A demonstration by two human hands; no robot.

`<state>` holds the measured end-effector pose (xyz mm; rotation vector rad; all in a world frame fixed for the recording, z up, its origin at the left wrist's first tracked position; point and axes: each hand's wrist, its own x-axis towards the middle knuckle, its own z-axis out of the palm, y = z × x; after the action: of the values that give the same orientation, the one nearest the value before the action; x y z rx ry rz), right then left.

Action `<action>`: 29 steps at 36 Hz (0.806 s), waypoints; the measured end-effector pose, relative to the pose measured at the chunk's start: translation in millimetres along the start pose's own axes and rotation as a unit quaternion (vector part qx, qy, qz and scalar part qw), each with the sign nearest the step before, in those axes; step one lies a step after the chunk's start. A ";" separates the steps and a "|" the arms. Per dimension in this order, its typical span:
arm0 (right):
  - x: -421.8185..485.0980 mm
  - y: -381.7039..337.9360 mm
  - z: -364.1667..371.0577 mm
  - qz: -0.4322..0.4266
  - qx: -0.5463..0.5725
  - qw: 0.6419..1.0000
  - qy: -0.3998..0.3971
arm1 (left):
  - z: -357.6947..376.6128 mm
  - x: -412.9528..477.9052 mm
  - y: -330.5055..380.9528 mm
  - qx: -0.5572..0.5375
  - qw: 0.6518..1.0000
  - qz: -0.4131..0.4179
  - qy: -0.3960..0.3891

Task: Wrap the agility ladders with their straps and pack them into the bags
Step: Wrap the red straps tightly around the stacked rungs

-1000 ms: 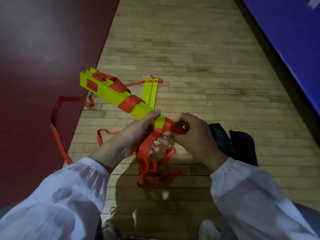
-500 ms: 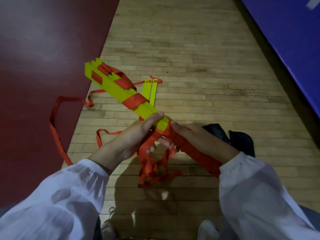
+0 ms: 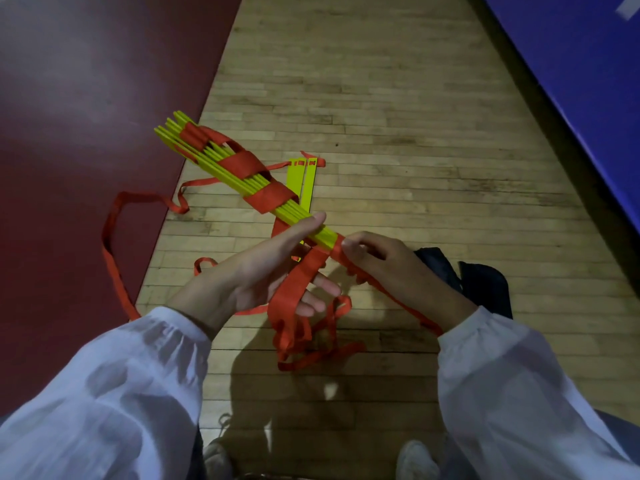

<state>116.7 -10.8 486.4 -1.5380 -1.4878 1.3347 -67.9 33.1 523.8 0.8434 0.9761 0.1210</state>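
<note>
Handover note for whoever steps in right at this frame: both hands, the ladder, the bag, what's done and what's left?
Left hand grips the yellow rung bundle near its near end, thumb on top.
Right hand pinches the red strap at that end.
Done: two strap turns round the bundle.
Left: wind on the slack trailing over the wooden floor, bring in the two loose rungs lying beyond the bundle, then pack into the dark bag beside the right wrist.
</note>
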 end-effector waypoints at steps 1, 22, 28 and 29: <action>0.1 0.1 0.0 -0.001 -0.003 1.000 0.007 | -0.8 0.0 0.0 0.003 1.000 -0.003 0.001; 0.3 3.7 10.8 0.004 -0.091 0.992 0.086 | -1.8 7.9 -2.9 0.044 0.995 0.046 0.081; 1.9 6.2 9.3 0.007 -0.102 0.992 0.078 | -1.2 7.9 -6.9 0.046 0.990 0.087 0.099; 1.6 6.1 7.8 0.008 -0.097 0.993 0.072 | -1.1 7.6 -6.8 0.049 0.989 0.094 0.099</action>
<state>111.4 -12.1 478.1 -1.7322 -1.5529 1.0875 -66.2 32.4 513.7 1.0278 1.0934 0.3271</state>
